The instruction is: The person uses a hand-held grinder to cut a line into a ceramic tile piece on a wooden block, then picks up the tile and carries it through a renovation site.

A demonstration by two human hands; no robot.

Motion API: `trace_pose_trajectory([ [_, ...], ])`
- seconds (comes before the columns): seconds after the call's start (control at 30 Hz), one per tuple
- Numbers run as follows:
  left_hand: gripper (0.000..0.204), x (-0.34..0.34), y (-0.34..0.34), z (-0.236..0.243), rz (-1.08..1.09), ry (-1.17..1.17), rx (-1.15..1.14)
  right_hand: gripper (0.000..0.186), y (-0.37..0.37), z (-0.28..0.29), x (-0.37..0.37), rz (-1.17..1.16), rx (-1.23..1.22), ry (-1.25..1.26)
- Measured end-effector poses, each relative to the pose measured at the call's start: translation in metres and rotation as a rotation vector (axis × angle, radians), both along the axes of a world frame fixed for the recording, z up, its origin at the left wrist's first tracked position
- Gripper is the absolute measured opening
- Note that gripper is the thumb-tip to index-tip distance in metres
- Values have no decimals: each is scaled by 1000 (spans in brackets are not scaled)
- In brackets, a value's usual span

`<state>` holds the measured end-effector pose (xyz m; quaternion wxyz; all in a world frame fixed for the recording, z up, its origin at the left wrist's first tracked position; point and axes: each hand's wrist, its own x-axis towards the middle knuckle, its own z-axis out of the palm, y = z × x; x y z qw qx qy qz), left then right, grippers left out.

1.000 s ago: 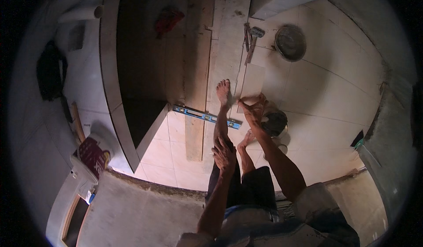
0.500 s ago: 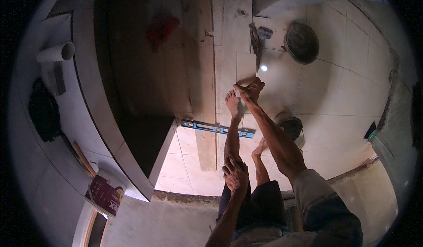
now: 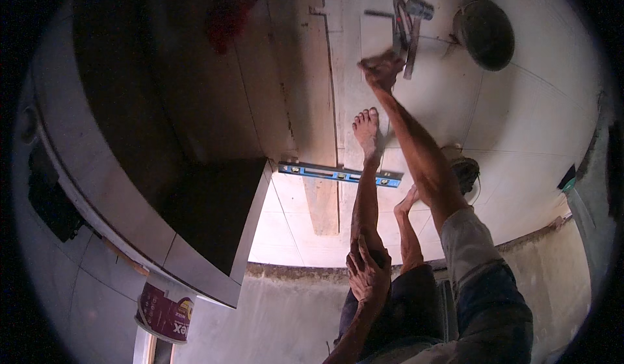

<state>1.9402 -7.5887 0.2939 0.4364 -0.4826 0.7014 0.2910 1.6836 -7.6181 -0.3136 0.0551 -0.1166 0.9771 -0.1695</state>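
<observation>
My left hand [image 3: 368,274] rests over my bent left knee, fingers spread on it. My right hand [image 3: 383,69], smeared by motion, reaches forward and grips the near end of a pale rectangular tile [image 3: 376,34] above a wooden board. Just right of that hand, a mallet [image 3: 420,9] with a dark head lies on the tiled floor. A dark metal tool [image 3: 400,21], of a kind I cannot make out, lies between the tile and the mallet. A blue spirit level [image 3: 341,176] lies across the boards beyond my left knee.
A dark round basin [image 3: 486,34] stands at the far right, and a bucket [image 3: 465,174] is beside my right forearm. A tiled ledge [image 3: 123,188] curves along the left. Near it is a maroon and white paint bucket [image 3: 162,312]. A red cloth-like thing [image 3: 231,23] lies far left.
My right hand has moved farther forward with the tile, closer to the metal tool. My left hand stays on my knee. The whole view has shifted a little.
</observation>
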Motion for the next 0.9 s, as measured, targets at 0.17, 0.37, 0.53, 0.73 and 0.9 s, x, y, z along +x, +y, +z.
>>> trace_pose_trajectory([
  [0.17, 90, -6, -14, -2, 42, -38, 9, 73, -36, -75, 0, 165, 943, 425],
  [0.37, 90, -13, -28, -12, 38, -63, -13, 55, -68, -52, 23, 218, 1262, 558],
  [0.53, 89, -16, -28, -14, 37, -44, 7, 86, -75, 13, -13, -132, 42, -61],
  [0.73, 90, -19, -23, -8, 25, -33, 58, 98, -32, -10, -54, 63, -23, 19],
  [0.9, 92, -11, -27, -9, -10, -41, 16, 86, -48, 16, 8, 66, 41, -134],
])
